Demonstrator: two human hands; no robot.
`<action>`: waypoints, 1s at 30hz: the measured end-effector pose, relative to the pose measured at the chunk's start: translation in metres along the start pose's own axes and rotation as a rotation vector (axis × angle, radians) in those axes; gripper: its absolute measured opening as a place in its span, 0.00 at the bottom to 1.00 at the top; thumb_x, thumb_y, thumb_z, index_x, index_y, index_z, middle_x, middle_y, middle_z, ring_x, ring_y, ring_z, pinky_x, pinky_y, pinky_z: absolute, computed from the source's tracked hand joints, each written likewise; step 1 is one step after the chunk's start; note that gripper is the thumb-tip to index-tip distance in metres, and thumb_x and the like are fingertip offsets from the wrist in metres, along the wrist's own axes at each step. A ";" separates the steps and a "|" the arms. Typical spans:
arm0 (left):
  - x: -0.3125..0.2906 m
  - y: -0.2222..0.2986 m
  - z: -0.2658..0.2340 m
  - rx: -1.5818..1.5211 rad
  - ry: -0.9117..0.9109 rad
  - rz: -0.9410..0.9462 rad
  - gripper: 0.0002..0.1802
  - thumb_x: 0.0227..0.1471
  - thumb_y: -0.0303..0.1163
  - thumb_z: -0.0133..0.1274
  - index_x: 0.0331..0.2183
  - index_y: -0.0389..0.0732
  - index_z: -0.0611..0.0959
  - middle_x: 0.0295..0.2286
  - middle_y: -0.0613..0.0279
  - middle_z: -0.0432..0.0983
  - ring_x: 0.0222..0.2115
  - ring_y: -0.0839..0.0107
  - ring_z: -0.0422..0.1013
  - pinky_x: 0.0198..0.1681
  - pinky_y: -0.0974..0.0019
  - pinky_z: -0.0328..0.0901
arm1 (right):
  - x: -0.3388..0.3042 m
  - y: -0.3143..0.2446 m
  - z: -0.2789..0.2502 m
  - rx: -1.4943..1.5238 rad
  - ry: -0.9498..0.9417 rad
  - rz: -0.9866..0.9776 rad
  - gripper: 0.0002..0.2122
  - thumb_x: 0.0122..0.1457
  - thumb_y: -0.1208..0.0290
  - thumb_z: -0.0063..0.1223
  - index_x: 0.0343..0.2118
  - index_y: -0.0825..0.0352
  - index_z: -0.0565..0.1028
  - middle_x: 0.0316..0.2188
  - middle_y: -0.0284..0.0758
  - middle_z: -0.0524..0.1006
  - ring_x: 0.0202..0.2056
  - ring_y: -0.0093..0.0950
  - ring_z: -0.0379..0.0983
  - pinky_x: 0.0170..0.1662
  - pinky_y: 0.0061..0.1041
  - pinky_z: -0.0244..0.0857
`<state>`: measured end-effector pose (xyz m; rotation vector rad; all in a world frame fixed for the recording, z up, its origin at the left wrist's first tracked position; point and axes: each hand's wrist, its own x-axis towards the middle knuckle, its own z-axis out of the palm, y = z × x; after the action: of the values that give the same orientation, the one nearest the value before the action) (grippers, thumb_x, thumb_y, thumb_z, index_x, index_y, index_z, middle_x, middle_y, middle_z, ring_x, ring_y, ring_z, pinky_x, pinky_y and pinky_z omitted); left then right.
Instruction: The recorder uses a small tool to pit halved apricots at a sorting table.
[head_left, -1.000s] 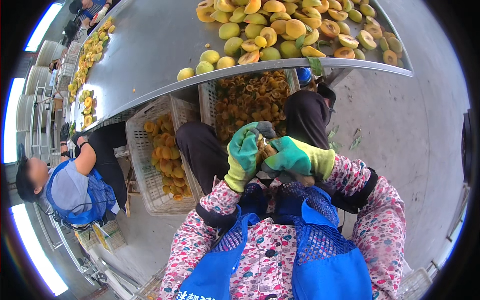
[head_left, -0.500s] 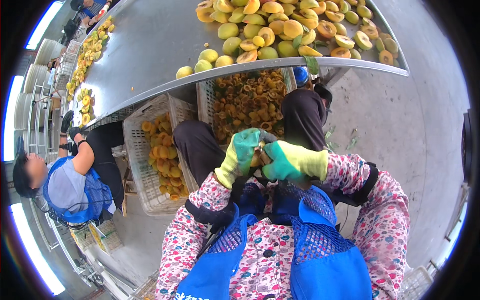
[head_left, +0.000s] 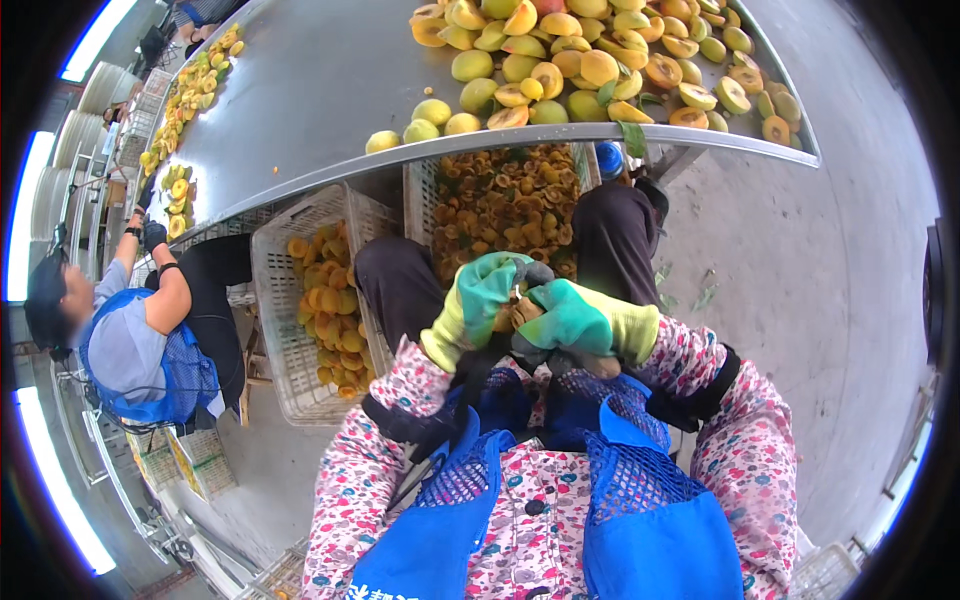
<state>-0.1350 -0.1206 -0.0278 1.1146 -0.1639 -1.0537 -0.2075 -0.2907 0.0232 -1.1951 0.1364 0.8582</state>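
In front of my waist, my left hand (head_left: 480,300) and my right hand (head_left: 578,318) are drawn together, both in yellow-green knit gloves with green coated palms and dark fingertips. A small brownish fruit piece (head_left: 522,312) shows between them, gripped by the fingers of both hands. The gloves cover much of it, and I cannot make out whether a tool is there too. Beyond my hands, between my knees, stands a crate (head_left: 421,205) full of hollowed orange-brown fruit halves (head_left: 505,205).
Halved yellow peaches (head_left: 570,65) lie heaped on the metal table (head_left: 330,90) ahead. A white crate (head_left: 275,270) of orange fruit halves (head_left: 328,300) stands left of my knee. Farther left, a co-worker (head_left: 150,335) in a blue vest reaches to a row of fruit (head_left: 195,90).
The view has shifted slightly. My hands stay together, and more of the brownish fruit piece shows between them. The co-worker's arms now stretch farther toward the table.
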 end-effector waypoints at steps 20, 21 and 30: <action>-0.066 0.061 -0.093 0.258 1.007 0.884 0.18 0.57 0.35 0.48 0.46 0.34 0.75 0.37 0.53 0.76 0.38 0.62 0.74 0.43 0.64 0.68 | 0.060 0.041 -0.039 0.189 0.488 -0.203 0.09 0.50 0.70 0.58 0.32 0.69 0.73 0.23 0.30 0.73 0.24 0.20 0.69 0.28 0.23 0.65; -0.081 0.054 -0.139 0.939 1.212 0.796 0.17 0.55 0.34 0.50 0.44 0.35 0.77 0.36 0.51 0.77 0.39 0.60 0.73 0.46 0.61 0.67 | 0.060 0.041 -0.040 0.172 0.530 -0.175 0.09 0.50 0.70 0.57 0.32 0.69 0.73 0.23 0.31 0.74 0.23 0.21 0.69 0.27 0.23 0.65; 0.035 0.131 -0.114 1.584 1.006 0.578 0.16 0.47 0.37 0.53 0.39 0.44 0.83 0.40 0.51 0.78 0.45 0.53 0.71 0.52 0.53 0.63 | 0.068 0.050 -0.044 0.274 0.560 -0.031 0.09 0.52 0.69 0.54 0.32 0.69 0.72 0.21 0.32 0.74 0.19 0.24 0.69 0.24 0.24 0.64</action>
<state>0.0305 -0.0671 0.0082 2.6308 -0.4966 0.4875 -0.1781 -0.2883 -0.0674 -1.1457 0.6679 0.4401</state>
